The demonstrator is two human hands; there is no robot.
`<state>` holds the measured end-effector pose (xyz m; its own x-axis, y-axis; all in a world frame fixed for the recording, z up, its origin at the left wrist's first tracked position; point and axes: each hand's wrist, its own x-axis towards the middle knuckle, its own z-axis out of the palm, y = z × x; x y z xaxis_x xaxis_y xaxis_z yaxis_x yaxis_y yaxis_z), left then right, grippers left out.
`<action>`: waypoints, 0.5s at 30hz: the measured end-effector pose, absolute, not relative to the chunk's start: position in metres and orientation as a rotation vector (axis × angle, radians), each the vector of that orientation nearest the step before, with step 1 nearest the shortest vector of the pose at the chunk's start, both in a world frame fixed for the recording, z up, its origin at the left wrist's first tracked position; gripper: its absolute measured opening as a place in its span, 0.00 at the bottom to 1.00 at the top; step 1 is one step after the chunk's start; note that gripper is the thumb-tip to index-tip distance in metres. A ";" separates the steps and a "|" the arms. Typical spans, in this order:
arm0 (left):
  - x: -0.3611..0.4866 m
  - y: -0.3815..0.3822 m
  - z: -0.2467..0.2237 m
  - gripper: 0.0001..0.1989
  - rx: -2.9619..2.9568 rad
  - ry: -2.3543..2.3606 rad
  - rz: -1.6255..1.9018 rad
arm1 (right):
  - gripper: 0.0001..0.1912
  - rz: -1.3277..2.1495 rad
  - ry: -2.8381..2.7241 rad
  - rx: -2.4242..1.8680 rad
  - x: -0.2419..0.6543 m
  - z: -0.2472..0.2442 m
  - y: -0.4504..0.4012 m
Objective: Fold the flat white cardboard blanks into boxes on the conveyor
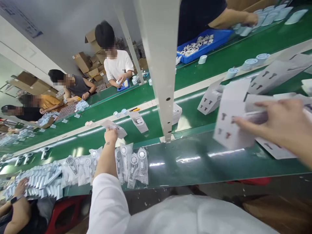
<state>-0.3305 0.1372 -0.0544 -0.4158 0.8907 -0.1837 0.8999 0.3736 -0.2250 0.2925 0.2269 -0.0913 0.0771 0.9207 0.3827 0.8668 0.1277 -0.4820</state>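
Note:
My left hand is closed on the edge of a small white carton above the green belt. Just below that forearm lie several handheld fans in clear plastic bags. On the right, my right hand has its thumb and fingers around a white printed box with dark fan pictures on its side. This box is tilted, its flap standing up, and slightly blurred; its contents are partly hidden by the hand. A second white carton lies open on the belt between my hands.
A white metal post rises between my hands. More printed boxes stand on the right. Beyond the belt are a blue tray of white parts and several seated co-workers. At left, another person's hand rests on pale blue pieces.

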 end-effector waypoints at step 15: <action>-0.281 -0.016 -0.126 0.19 1.265 2.730 0.285 | 0.19 0.401 -2.145 -1.211 0.122 -0.193 0.060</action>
<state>-0.2806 -0.0160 -0.1265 -0.6437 0.7647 -0.0285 0.7424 0.6331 0.2192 0.1218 0.0598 -0.1928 -0.3753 0.8469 0.3768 0.6536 0.5300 -0.5403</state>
